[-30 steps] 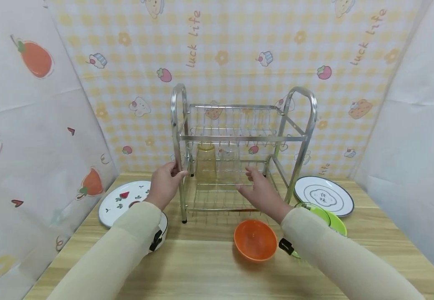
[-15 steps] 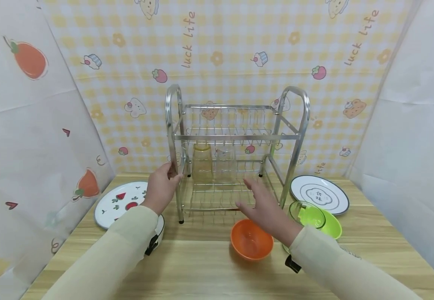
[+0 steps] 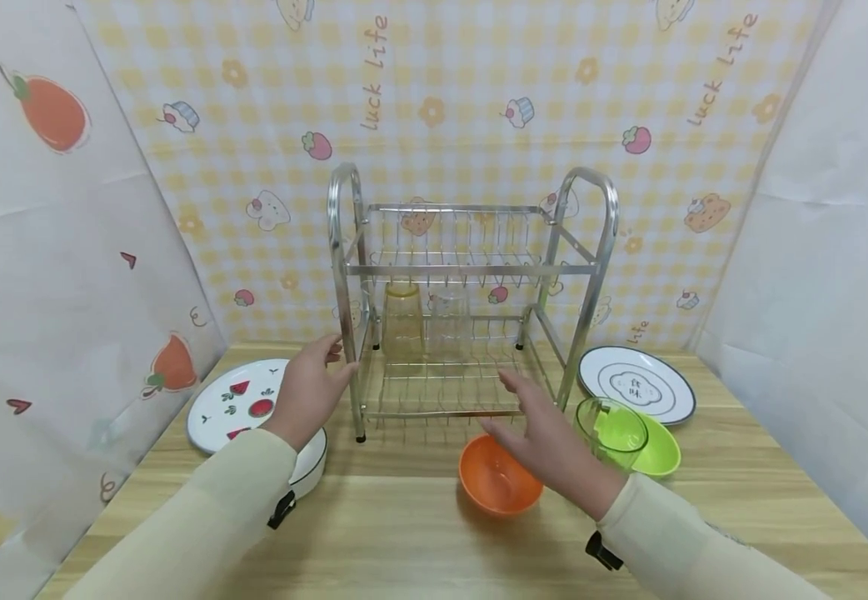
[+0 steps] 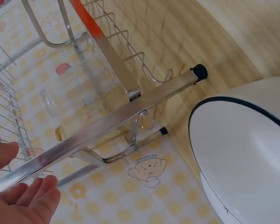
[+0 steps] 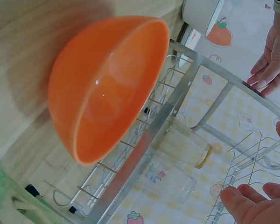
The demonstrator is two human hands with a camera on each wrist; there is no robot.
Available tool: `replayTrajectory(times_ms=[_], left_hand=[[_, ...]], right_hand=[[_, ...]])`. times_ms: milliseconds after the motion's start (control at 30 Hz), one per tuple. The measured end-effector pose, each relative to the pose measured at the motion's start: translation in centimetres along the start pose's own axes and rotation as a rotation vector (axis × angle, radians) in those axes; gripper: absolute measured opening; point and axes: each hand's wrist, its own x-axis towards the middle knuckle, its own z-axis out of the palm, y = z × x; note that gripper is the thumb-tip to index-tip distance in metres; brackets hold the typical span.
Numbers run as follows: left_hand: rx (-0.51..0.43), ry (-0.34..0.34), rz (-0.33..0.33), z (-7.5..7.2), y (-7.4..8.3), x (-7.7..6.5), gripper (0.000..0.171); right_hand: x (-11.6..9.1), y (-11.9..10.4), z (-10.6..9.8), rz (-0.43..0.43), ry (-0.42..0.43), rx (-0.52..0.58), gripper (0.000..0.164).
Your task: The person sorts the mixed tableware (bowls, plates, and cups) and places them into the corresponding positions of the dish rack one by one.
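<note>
A two-tier metal dish rack point(image 3: 471, 270) stands in the middle of the table. My left hand point(image 3: 314, 387) is at its left front post, fingers relaxed and spread on either side of the post in the left wrist view. Fingers loosely bent and apart, my right hand point(image 3: 542, 433) hovers before the lower tier and holds nothing. In the head view it overlaps the edge of an orange bowl point(image 3: 496, 479), which sits on the table in front of the rack. On the lower tier stand a yellow-tinted glass point(image 3: 404, 325) and a clear glass point(image 3: 449, 329), both upside down.
Left of the rack are a white plate point(image 3: 212, 412) with watermelon prints and a white dark-rimmed bowl point(image 4: 242, 144). To the right lie a white plate point(image 3: 670, 392) with dark lettering, a green bowl point(image 3: 662, 454) and a see-through glass vessel point(image 3: 617, 429).
My left hand has loosened from the rack's post and shifted slightly left and down. The right hand has drawn back from the rack, down and to the right. The glasses stay in place.
</note>
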Motion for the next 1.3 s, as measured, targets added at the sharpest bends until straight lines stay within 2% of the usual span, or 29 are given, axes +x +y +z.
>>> replayTrajectory(times_ms=[300,700,900,1067,1300], left_hand=[[-0.015,-0.049,-0.010,-0.7,0.4,-2.1,0.057],[0.032,-0.094,0.043,-0.6,0.3,-4.1,0.060],[0.033,-0.129,0.055,-0.1,0.6,-5.3,0.064],[0.039,-0.117,0.083,0.5,1.0,-6.1,0.064],[0.044,-0.105,0.124,1.1,1.6,-7.4,0.061]], right_hand=[[-1.6,0.5,-0.3,0.015,-0.016,-0.021,0.072],[-3.5,0.8,-1.0,-0.042,0.074,-0.075,0.069],[-4.0,0.9,-2.3,-0.064,0.116,-0.122,0.064],[-4.2,1.3,-3.4,-0.067,0.137,-0.158,0.059],[-4.2,2.2,-5.2,-0.015,0.140,-0.179,0.051]])
